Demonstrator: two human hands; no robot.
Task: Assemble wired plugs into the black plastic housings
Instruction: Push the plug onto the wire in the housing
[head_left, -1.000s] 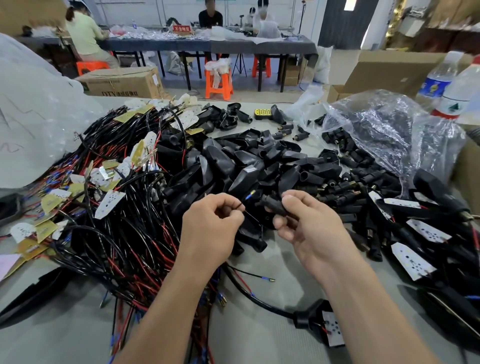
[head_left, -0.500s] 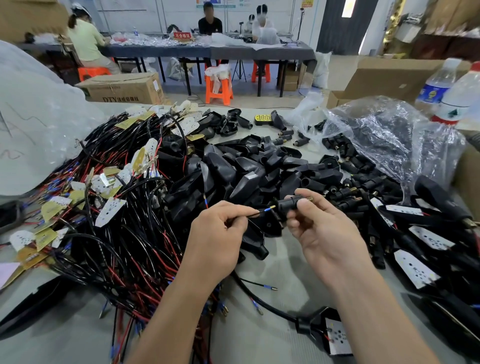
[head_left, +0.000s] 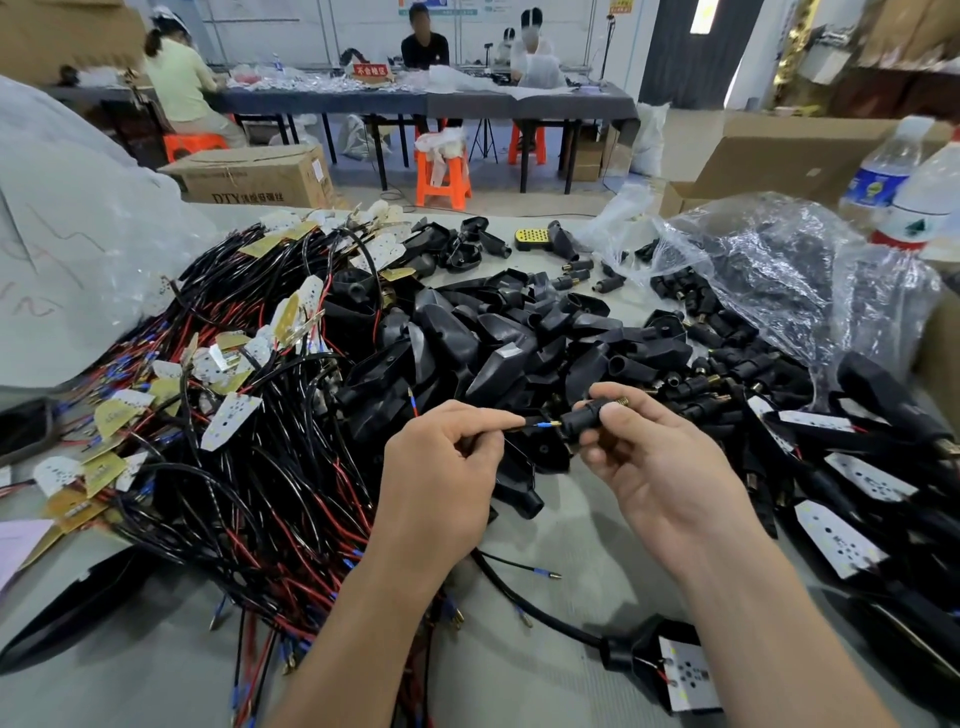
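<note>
Table (head_left: 571, 551), L hand (head_left: 441, 467) pinching wire (head_left: 522, 423), R hand (head_left: 662, 465) plug (head_left: 584, 419)

The wire (head_left: 522, 425) vanishes between the pinching fingers (head_left: 470, 422) of the left hand (head_left: 441, 467), and its run behind them is hidden. Just past those fingertips, it is too small to tell whether the wire's metal end sits inside the plug (head_left: 584, 422) or only touches its mouth. The right hand (head_left: 665, 467) covers the plug's rear half under its thumb and curled fingers. The hands partly mask the housings (head_left: 535, 457) below both sets of fingers. Both forearms run off the bottom edge. Far right of the fingers, a bottle (head_left: 930, 208) is cut by the frame edge.
</note>
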